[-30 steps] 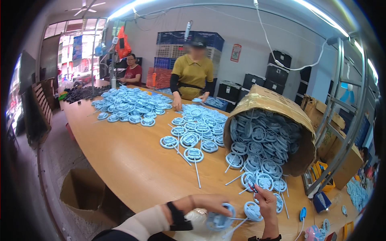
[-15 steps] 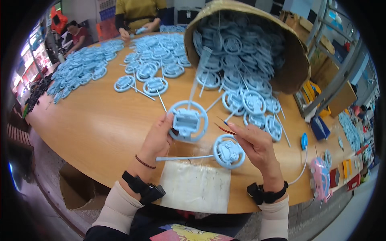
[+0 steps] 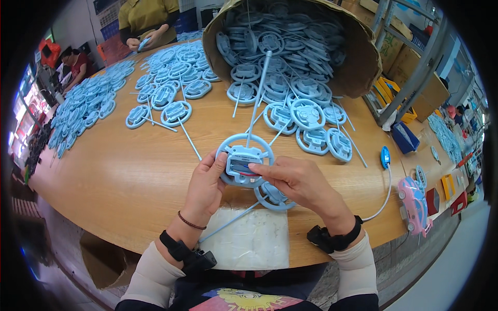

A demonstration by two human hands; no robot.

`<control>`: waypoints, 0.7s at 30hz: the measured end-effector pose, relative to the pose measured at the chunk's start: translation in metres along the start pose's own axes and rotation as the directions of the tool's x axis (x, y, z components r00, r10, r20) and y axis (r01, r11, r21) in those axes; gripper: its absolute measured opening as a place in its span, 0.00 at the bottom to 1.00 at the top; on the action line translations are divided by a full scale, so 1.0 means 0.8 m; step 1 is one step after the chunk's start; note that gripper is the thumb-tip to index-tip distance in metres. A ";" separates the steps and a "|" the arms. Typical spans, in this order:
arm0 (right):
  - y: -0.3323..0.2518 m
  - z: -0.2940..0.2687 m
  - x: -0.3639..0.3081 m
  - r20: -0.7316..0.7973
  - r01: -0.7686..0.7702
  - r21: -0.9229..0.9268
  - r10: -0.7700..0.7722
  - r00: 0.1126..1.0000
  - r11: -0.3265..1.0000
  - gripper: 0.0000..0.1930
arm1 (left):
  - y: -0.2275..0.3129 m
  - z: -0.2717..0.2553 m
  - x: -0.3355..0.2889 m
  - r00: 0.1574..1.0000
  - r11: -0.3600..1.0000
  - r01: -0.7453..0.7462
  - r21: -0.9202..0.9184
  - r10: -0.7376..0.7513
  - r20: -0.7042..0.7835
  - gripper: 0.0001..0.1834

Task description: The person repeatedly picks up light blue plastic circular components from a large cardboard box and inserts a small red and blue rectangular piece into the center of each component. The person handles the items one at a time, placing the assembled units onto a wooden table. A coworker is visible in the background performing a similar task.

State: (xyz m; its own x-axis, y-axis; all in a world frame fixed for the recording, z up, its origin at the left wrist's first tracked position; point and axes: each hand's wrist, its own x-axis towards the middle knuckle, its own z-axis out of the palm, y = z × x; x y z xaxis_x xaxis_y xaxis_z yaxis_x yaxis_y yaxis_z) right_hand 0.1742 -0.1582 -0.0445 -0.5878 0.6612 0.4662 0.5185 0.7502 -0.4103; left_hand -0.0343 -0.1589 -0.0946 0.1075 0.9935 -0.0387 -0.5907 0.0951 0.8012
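Over the wooden bench, the left hand grips a pale blue toy steering wheel by its rim while the right hand presses fingers on its centre and pinches a second wheel beneath; more wheels spill from a cardboard drum.

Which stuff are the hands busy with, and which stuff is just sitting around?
In use:
- left hand and right hand, both on the blue toy steering wheel
- second blue wheel lying under the right hand

Just lying about:
- tipped sack of blue wheels
- pink toy car
- white plastic bag
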 end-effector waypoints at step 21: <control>0.000 -0.001 -0.006 -0.081 -0.020 0.063 0.025 0.996 0.998 0.16 | 0.007 0.003 0.002 0.996 0.997 -0.061 0.045 0.063 -0.055 0.11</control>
State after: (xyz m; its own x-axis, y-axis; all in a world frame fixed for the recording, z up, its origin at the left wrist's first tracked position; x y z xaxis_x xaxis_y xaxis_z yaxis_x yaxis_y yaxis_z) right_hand 0.1772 -0.1613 -0.0462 -0.5225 0.6777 0.5174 0.4897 0.7353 -0.4685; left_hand -0.0351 -0.1572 -0.0888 0.0254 0.9995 -0.0207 -0.5599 0.0314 0.8280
